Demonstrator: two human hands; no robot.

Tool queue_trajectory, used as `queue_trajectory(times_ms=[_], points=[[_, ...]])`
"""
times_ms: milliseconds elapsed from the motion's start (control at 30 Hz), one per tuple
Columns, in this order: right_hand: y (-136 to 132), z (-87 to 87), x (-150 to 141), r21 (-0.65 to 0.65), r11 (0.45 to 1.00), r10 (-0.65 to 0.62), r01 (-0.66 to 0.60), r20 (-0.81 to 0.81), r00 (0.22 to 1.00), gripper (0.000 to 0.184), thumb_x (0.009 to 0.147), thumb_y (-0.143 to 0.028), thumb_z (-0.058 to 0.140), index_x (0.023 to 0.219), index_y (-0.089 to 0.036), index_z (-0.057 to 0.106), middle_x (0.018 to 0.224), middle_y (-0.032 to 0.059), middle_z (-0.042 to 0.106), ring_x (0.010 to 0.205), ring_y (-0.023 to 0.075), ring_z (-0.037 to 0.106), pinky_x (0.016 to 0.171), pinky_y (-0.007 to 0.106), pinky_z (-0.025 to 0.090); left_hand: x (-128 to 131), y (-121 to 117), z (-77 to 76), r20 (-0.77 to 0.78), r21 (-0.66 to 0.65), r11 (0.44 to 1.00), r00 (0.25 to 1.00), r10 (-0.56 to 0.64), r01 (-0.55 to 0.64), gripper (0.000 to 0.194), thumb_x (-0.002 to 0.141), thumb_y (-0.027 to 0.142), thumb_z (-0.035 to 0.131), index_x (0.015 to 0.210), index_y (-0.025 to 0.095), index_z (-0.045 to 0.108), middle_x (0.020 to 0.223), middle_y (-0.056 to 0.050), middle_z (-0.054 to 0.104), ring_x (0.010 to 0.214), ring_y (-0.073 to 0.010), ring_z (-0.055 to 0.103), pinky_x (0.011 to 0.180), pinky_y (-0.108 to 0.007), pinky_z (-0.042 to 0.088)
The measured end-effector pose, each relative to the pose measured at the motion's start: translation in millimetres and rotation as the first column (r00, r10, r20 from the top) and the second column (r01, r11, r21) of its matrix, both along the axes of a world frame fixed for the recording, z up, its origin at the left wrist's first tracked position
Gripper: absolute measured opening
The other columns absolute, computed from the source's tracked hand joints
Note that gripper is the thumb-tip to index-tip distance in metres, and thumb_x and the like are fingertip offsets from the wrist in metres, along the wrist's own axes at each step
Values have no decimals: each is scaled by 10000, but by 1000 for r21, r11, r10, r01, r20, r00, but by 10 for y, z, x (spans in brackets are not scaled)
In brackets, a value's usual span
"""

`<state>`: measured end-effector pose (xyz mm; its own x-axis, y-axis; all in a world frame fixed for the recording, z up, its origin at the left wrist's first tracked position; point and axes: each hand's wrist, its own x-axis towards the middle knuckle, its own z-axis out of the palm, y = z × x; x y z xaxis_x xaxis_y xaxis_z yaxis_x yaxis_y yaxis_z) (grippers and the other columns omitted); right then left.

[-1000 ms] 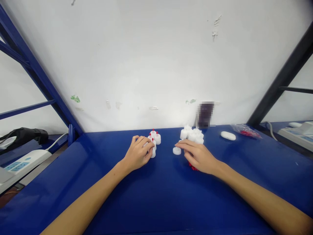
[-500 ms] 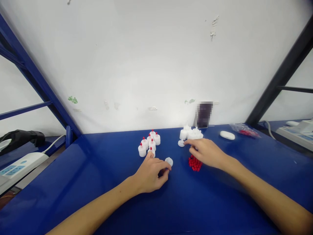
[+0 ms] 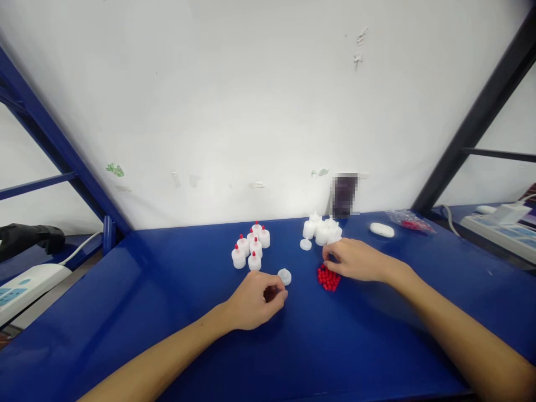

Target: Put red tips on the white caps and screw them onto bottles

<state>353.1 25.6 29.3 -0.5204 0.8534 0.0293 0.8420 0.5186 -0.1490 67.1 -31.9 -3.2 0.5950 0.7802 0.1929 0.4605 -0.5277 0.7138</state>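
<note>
My left hand (image 3: pixel 256 300) rests on the blue table (image 3: pixel 293 346) with its fingers curled, fingertips pinching a plain white cap (image 3: pixel 285 276). Just beyond it stands a cluster of white caps with red tips (image 3: pixel 250 248). My right hand (image 3: pixel 355 259) is curled, fingertips pressed together over the far edge of a small heap of red tips (image 3: pixel 329 278); what it pinches is too small to see. A pile of plain white caps (image 3: pixel 321 230) lies behind that hand, with one loose cap (image 3: pixel 305 244) beside the pile.
A white oval object (image 3: pixel 382 229) and a clear bag of red bits (image 3: pixel 408 221) lie at the back right. A blurred dark item (image 3: pixel 343 195) leans on the white wall. Power strips sit on side benches left (image 3: pixel 25 279) and right (image 3: pixel 498 231).
My left hand left the red-tipped cluster and drew back toward me with a plain white cap. My right hand uncovered the red heap, reached toward the white pile, then returned to the heap's edge.
</note>
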Motion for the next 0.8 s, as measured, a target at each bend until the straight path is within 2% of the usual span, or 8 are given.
queue_trajectory(times_ms=[200, 333, 433, 633, 800], points=[[41, -21, 24, -34, 999, 26, -25, 14, 1000, 168, 889, -274, 527, 836, -256, 685, 740, 4, 711, 691, 193, 656, 589, 277, 391, -21, 30, -15, -91, 95, 990, 991, -99, 108, 347, 909, 282, 542, 607, 166, 418, 568, 46, 417, 583, -97, 395, 585, -254, 313], [60, -39, 17, 6, 1000, 16, -16, 7, 1000, 162, 904, -271, 521, 841, -247, 667, 772, 15, 712, 717, 199, 652, 601, 283, 390, -30, 42, -29, -95, 72, 990, 989, -110, 117, 337, 914, 277, 536, 626, 168, 400, 602, 46, 412, 600, -100, 383, 608, -264, 311], [59, -63, -3, 7, 1000, 21, -21, -7, 1000, 171, 917, -262, 507, 869, -240, 669, 786, 22, 713, 719, 198, 649, 611, 287, 400, -33, 57, -14, -75, 7, 994, 991, -111, 112, 345, 922, 271, 532, 624, 165, 396, 593, 54, 393, 583, -92, 354, 631, -269, 316], [75, -114, -11, -3, 1000, 4, -4, 5, 1000, 199, 938, -251, 469, 872, -229, 655, 815, 33, 709, 762, 209, 660, 632, 293, 403, -66, 86, 46, 73, -212, 970, 991, -108, 121, 349, 923, 300, 528, 625, 165, 408, 601, 51, 362, 573, -86, 325, 547, -248, 269], [93, -119, -32, -43, 999, -11, 12, 13, 1000, 217, 954, -256, 431, 879, -218, 632, 815, 40, 697, 756, 201, 650, 640, 289, 397, -83, 97, 55, 118, -317, 945, 992, -43, 79, 326, 909, 298, 535, 625, 157, 455, 579, 34, 479, 532, -76, 391, 525, -220, 311]])
